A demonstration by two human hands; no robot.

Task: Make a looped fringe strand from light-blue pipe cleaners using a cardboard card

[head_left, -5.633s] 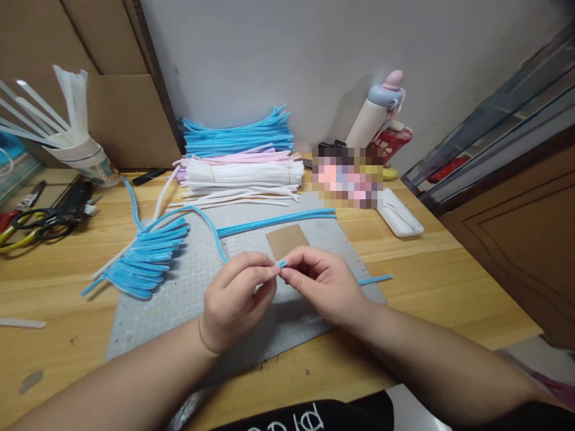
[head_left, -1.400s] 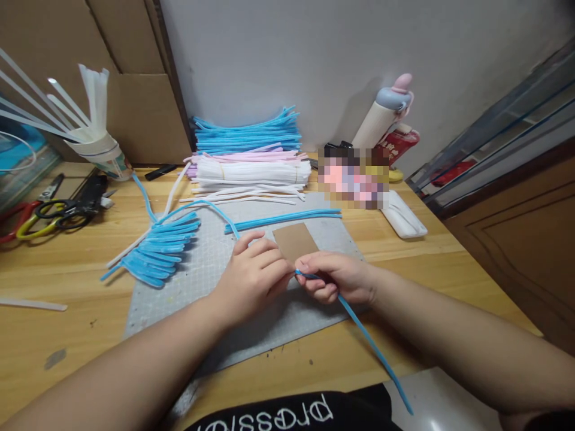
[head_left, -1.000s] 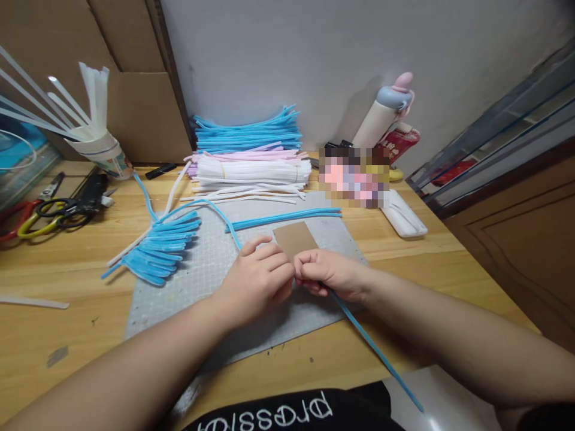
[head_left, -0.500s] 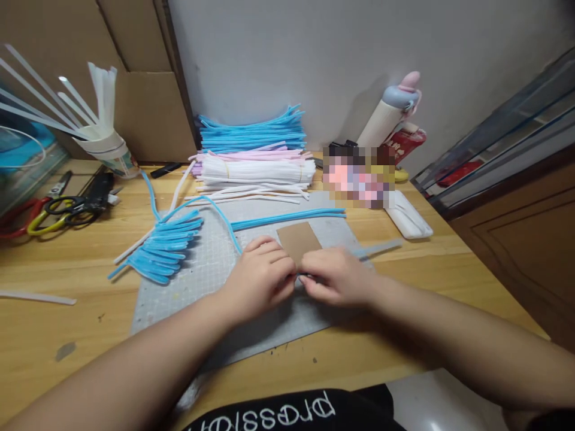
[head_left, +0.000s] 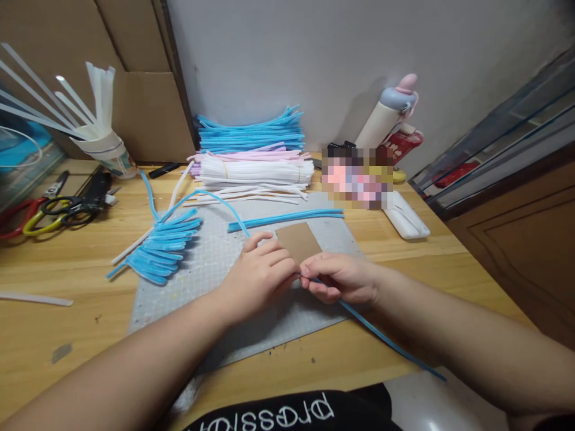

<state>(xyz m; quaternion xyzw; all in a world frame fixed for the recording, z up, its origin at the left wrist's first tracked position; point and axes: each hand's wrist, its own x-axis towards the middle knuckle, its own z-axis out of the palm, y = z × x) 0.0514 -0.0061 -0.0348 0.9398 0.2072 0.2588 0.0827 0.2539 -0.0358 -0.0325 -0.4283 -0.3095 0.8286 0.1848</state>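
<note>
Both hands meet over a grey cutting mat [head_left: 193,281] on the wooden table. My left hand [head_left: 258,272] is closed, pinching one blue pipe cleaner [head_left: 386,342] near its bend. My right hand [head_left: 339,276] is closed on the same pipe cleaner, whose long tail runs down-right past the table edge; another stretch arcs up-left behind my left hand. A small brown card [head_left: 297,240] lies just beyond my fingers. A fan of folded blue pipe cleaner pieces [head_left: 159,250] lies on the mat's left edge.
Stacks of blue, pink and white pipe cleaners [head_left: 254,161] sit at the back by the wall. Two straight blue ones [head_left: 287,217] lie on the mat. Scissors [head_left: 49,209] and a cup of white strips [head_left: 105,146] are at left; a bottle [head_left: 386,117] and white case [head_left: 404,216] at right.
Over the last half second the pipe cleaner's free tail has swung from pointing right across the mat to pointing down-right past the table edge. Both hands stay together at the same spot.
</note>
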